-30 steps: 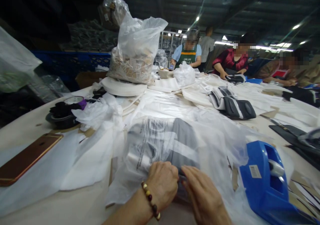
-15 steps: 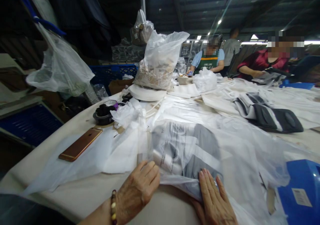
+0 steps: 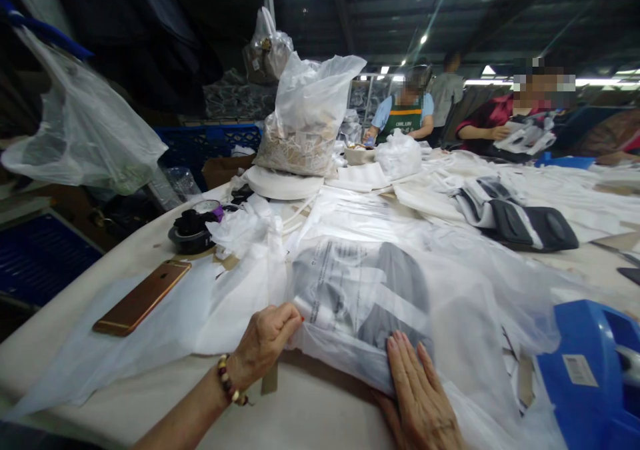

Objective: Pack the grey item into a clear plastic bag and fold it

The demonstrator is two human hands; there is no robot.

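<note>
Table [image 3: 320,410]: cream, littered with white sheets [image 3: 245,297].
Left hand [image 3: 265,340]: fingers curled together, pinching near-left corner of bag [image 3: 340,287].
Right hand [image 3: 420,397]: fingers together, flat on bag's near-right edge; thumb spread.
Bag: clear, printed, grey item [image 3: 397,293] inside; just beyond both hands' fingers.
Phone [image 3: 143,298]: left of left fingers.
Dispenser [image 3: 565,403]: blue, right of right fingers.

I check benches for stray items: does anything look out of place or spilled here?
The phone may be out of place: it lies face down on a white sheet left of the bagged item, looking more personal than packing material. No spill shows.
</note>
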